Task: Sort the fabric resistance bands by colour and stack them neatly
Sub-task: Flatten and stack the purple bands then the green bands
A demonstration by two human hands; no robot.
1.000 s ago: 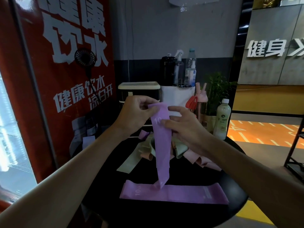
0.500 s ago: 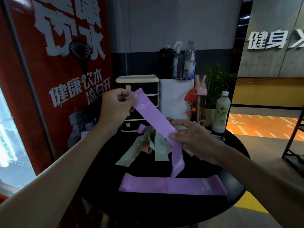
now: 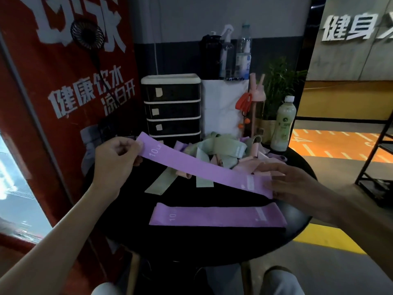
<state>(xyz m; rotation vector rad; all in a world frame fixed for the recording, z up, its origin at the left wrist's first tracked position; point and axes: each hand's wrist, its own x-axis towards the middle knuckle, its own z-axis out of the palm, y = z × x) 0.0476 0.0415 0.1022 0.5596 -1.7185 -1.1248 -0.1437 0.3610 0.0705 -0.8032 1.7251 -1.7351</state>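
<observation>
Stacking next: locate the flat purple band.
Head view, lower centre: the flat purple band lies on the black table near its front edge, just below the held purple band.

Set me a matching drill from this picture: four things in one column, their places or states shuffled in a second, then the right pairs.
1 raised purple band
2 other purple band
3 green and pink bands
4 pale bottle

A upright at the far right of the table
B stretched between left hand and right hand
C flat on the near side
D heaped at the far side

Pairs: 1-B, 2-C, 3-D, 4-A
</observation>
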